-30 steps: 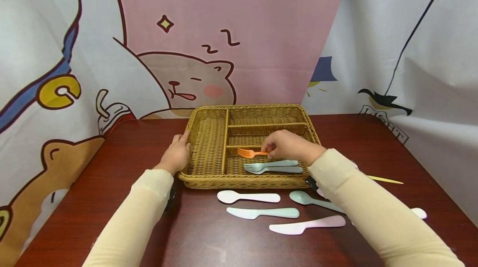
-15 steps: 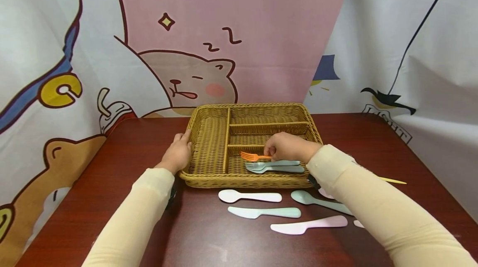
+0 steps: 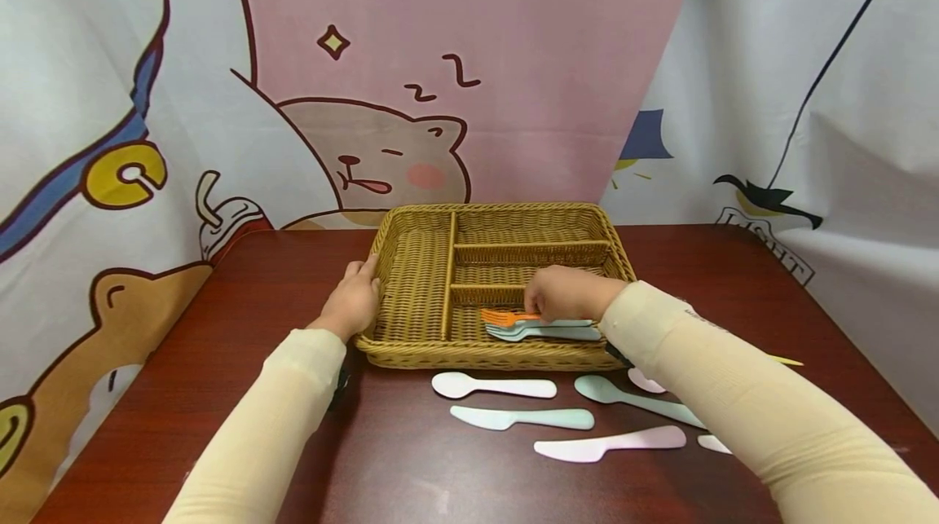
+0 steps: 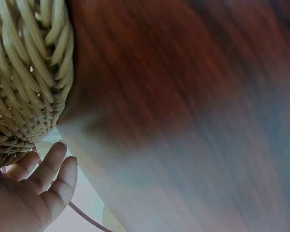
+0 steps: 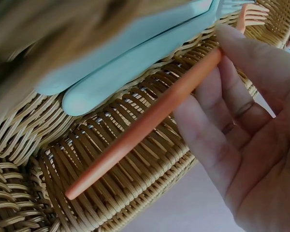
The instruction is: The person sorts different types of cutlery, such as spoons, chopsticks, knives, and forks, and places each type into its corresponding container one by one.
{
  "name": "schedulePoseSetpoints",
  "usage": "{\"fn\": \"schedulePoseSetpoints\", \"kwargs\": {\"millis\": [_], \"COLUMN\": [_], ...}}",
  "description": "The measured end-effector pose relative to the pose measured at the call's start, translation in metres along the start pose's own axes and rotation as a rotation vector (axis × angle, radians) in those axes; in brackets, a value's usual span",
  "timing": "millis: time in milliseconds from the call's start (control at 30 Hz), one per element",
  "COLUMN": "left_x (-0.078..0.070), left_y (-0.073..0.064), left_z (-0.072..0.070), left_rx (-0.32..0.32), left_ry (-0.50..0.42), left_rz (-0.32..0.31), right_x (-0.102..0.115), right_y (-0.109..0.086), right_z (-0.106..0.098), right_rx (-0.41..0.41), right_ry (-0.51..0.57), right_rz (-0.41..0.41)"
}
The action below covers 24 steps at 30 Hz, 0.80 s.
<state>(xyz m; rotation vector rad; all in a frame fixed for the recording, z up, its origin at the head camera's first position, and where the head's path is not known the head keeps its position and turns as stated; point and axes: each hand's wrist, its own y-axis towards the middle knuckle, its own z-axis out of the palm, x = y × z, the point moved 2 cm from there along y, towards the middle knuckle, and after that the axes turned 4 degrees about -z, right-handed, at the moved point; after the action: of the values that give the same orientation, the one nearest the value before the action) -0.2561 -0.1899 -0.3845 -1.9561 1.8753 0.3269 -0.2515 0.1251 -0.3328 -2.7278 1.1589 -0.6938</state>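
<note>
Orange fork (image 3: pixel 506 318) pinched between the thumb and fingers of the right hand (image 3: pixel 563 293), so that grip is narrow, with the handle end sticking out past the fingers in the wrist view. It's over the front right compartment of a woven wicker basket (image 3: pixel 484 357), tines pointing left. Can't tell if it's touching anything under it.

Just beside it, in that same compartment, two pale blue-green utensils (image 3: pixel 561 333) lie side by side, and you can see fork tines at their left end. Other sections are one long compartment down the left, plus a middle and a back one on the right.

Left hand (image 3: pixel 354 300) is on the basket's left rim, fingers loosely extended along the outside, no cutlery in it.

Further out, on the dark reddish table (image 3: pixel 411 475) in front of the basket: white spoon (image 3: pixel 495 386), mint knife (image 3: pixel 521 418) below that, pink knife (image 3: pixel 610 444) nearest the person, and a green spoon (image 3: pixel 638 402) running under the view of the right sleeve (image 3: pixel 734 377). Bits of pink, whitish and yellow stuff peek out around that sleeve, mostly hidden. Behind everything hangs a cartoon cloth (image 3: pixel 543 100) with a sleeping bear.
</note>
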Motion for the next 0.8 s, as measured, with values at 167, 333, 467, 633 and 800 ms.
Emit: {"fn": "schedulePoseSetpoints", "kwargs": {"millis": [167, 333, 467, 633, 800], "left_x": [-0.0002, 0.0006, 0.0006, 0.0003, 0.0014], "left_y": [-0.0007, 0.0001, 0.0001, 0.0001, 0.0000], "left_z": [-0.0003, 0.0000, -0.0002, -0.0005, -0.0004], "left_rx": [0.002, 0.005, 0.003, 0.008, 0.010], "left_ry": [-0.006, -0.010, -0.014, -0.017, -0.020], "left_rz": [-0.003, -0.007, -0.002, -0.003, -0.009], "right_x": [0.0014, 0.0021, 0.0016, 0.0020, 0.0026], "right_y": [0.0017, 0.0035, 0.0052, 0.0070, 0.0078], "right_z": [0.0032, 0.0068, 0.0089, 0.0101, 0.0083], "right_rx": [0.009, 0.049, 0.065, 0.080, 0.086], "right_ry": [-0.055, -0.053, -0.046, -0.057, -0.051], "right_rz": [-0.011, 0.016, 0.053, 0.085, 0.120]}}
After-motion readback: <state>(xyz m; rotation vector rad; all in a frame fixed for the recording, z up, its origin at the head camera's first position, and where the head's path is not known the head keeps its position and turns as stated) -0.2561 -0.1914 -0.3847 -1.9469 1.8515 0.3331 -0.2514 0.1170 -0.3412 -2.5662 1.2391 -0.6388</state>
